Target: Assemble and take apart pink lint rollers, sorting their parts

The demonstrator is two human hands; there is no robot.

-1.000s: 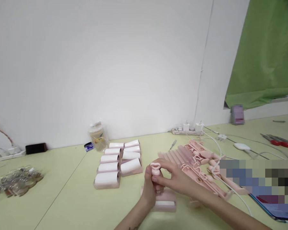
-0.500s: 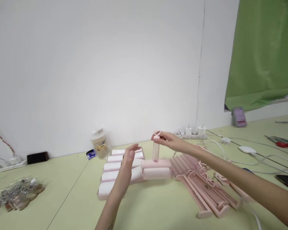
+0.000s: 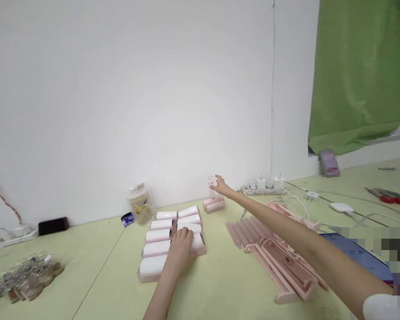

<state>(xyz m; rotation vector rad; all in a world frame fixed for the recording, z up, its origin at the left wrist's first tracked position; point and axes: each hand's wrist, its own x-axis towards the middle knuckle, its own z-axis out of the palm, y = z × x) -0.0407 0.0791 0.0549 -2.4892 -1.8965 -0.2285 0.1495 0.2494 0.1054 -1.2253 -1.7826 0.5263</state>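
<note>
My right hand reaches far forward and pinches the heart-topped handle of a pink lint roller that stands on the pale green table near the wall. My left hand rests with fingers curled on a group of several pink-cased white rollers laid in two rows. A heap of pink handles lies under my right forearm.
A taped plastic cup and a small blue item stand behind the rollers. A power strip with chargers and white cables lies at the back right. Scissors lie far right, a bag of small things at left, a green cloth on the wall.
My right hand carried the assembled roller away from me and stood it on the table near the wall. My left hand dropped onto the rows of rollers.
</note>
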